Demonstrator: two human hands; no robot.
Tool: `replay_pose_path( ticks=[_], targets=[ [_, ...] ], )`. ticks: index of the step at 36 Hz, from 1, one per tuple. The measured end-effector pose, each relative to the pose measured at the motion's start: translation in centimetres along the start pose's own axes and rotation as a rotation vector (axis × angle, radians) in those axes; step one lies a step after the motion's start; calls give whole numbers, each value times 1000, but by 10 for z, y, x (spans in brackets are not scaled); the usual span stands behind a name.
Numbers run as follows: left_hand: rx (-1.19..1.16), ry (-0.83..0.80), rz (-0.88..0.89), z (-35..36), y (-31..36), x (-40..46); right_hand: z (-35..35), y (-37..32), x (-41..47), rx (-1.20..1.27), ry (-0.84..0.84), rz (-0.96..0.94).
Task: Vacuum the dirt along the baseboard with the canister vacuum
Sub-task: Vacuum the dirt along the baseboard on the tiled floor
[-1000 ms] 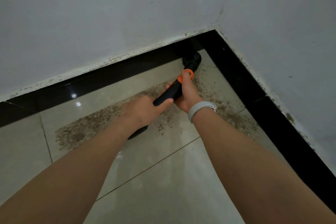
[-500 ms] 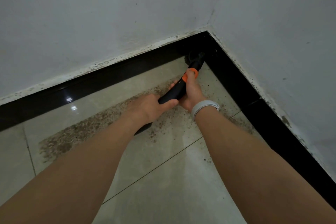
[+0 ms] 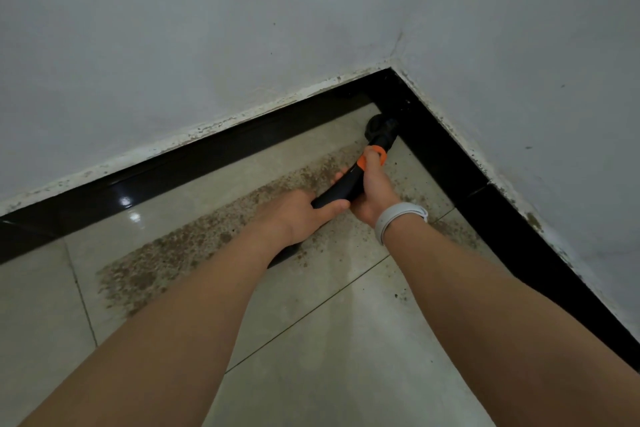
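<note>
A black vacuum wand (image 3: 341, 189) with an orange collar (image 3: 375, 153) points into the room's corner. Its round black nozzle (image 3: 377, 125) sits on the floor against the black baseboard (image 3: 214, 156). My left hand (image 3: 298, 215) grips the wand's lower part. My right hand (image 3: 372, 189), with a white wristband, grips it just behind the orange collar. A broad band of brown dirt (image 3: 166, 260) lies on the beige tiles, running parallel to the back baseboard. The canister itself is out of view.
Two white walls meet at the corner (image 3: 394, 62). A second black baseboard (image 3: 519, 239) runs along the right wall. Scattered specks of dirt (image 3: 450, 225) lie near it. Glossy beige floor tiles (image 3: 346, 340) stretch toward me.
The nozzle has pushed further into the corner, up against the right baseboard. Both hands moved with the wand and kept their grip.
</note>
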State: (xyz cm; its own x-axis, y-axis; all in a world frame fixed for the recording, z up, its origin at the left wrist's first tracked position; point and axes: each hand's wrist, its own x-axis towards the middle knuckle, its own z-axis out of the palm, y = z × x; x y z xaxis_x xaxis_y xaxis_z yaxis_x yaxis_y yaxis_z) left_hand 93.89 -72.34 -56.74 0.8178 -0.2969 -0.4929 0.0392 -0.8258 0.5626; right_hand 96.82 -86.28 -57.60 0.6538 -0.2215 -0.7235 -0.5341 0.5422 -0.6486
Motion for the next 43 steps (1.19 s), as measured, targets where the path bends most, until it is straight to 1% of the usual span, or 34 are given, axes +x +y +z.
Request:
replay_pose_path(
  ticks=[4, 7, 9, 13, 16, 20, 24, 29, 33, 39, 43],
  targets=[
    [-24, 74, 13, -6, -1, -18, 11, -2, -13, -22, -20, -15],
    [-75, 140, 16, -15, -9, -40, 29, -2, -30, -58, -71, -22],
    [-57, 177, 17, -21, -20, -58, 42, 6, -46, -55, -108, -3],
    [-1, 186, -38, -30, -58, -102, 64, 46, -77, -70, -157, 63],
    [47, 235, -64, -34, -93, -142, 83, 85, -102, -88, -196, 103],
    [102, 249, -181, -33, -140, -202, 107, 138, -145, -114, -262, 191],
    [78, 284, -325, -23, -181, -258, 130, 189, -187, -166, -305, 242],
    [-30, 379, -497, 3, -216, -314, 150, 242, -228, -290, -371, 299],
    [-93, 371, -586, 17, -229, -349, 152, 277, -249, -378, -400, 341],
    [-223, 419, -652, 30, -235, -374, 161, 296, -263, -546, -472, 417],
    [-277, 421, -654, 26, -236, -374, 167, 292, -266, -582, -475, 421]
  ],
)
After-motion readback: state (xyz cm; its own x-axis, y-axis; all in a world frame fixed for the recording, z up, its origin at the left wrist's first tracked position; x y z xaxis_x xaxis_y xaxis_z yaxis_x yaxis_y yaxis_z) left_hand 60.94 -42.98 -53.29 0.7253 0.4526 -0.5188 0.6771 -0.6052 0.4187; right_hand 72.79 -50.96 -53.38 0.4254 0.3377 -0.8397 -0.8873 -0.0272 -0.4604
